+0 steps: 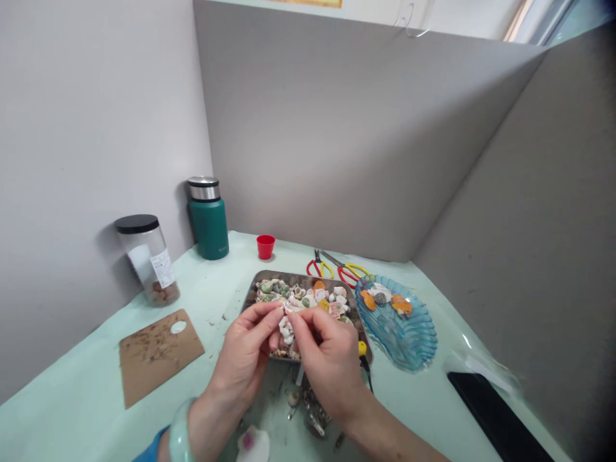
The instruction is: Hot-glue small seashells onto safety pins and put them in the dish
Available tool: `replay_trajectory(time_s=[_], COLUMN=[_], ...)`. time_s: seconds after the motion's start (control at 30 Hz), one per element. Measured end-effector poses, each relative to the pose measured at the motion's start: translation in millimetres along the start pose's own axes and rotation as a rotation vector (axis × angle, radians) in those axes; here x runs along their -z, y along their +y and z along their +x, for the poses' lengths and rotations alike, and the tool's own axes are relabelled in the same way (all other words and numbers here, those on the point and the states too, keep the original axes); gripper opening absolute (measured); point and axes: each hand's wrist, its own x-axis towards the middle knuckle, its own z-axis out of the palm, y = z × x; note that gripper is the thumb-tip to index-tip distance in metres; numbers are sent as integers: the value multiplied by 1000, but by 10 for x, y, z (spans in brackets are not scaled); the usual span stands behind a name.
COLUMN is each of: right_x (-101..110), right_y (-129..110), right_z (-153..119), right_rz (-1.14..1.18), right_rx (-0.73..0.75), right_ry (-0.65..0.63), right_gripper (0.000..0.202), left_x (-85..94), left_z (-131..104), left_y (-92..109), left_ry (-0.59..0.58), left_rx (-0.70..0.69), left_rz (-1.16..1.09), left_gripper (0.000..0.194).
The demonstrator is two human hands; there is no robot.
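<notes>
Above the metal tray (294, 274), the left hand (258, 333) and the right hand (321, 343) meet with their fingertips very near together. Each hand is closed in a pinch, thumb against the forefinger, and between them they have hold of a small pale piece (284, 310); it is too small to tell what it is exactly. On the left wrist there is a light green bracelet (179, 431), and behind it a blue sleeve (153, 448). The tray stands on the pale green tabletop (214, 282) and is filled with many shells (270, 290), mostly white, greenish and brownish, partly hidden by the hands. Beside the right edge of the tray is a blue plate (409, 343), on which lie some orange, white and dark pieces (401, 304). Behind the tray lie small scissors (314, 266) and larger scissors (345, 268), both with red and yellow handles. Farther back is a red cup (265, 248), and to its left a green bottle (210, 228) stands upright near the wall. In front of the bottle, more to the left, is a clear jar (148, 260) with a black lid, and nearer lies a piece of brown cardboard (161, 359) with a hole. At the lower edge, a white shell (255, 447) carries a pink spot.
</notes>
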Motion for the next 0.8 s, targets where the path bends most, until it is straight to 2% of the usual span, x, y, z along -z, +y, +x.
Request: replay_trajectory(time_s=[0.33, 0.8], right_x=[-2, -10], right_y=[19, 53], right_z=[2, 6], right_rz=[-32, -101], right_rx=[52, 52], right_ry=[15, 14], right_gripper=[22, 23], left_x=[-12, 0], left_z=[-11, 19], left_y=[-2, 0], left_ry=[1, 10], left_rx=[15, 2], left_rz=[11, 25], left_gripper=[14, 18])
